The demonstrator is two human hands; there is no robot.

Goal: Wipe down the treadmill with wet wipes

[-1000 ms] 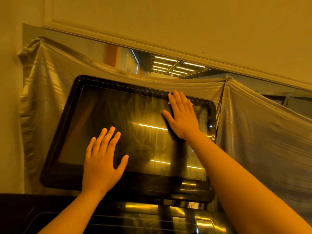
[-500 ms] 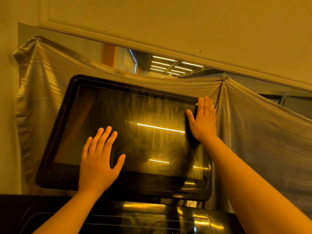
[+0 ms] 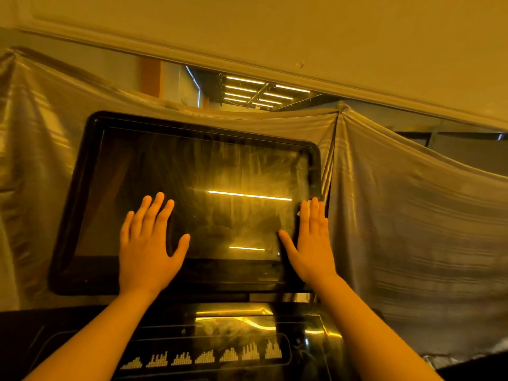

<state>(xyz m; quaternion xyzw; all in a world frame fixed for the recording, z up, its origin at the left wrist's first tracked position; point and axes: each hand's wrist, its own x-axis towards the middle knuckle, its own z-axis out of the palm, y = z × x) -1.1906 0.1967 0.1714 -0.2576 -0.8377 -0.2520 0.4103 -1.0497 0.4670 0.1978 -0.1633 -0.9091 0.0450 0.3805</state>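
Note:
The treadmill's black touchscreen faces me, its glass streaked with wipe marks. My left hand lies flat with spread fingers on the lower left part of the glass. My right hand lies flat on the screen's right edge, fingers straight, pressing a wet wipe against it. Only a small pale corner of the wipe shows beside the fingertips. Below the screen sits the glossy black console panel with rows of small bar symbols.
A shiny grey sheet hangs behind and to both sides of the screen, tied in a bunch at the upper right. Above it a gap shows a ceiling with strip lights. A pale wall with a moulding runs along the top.
My right hand slid with the wipe from the screen's upper middle to the right edge and then down it. The left hand stayed put. My view tilted down, showing more console.

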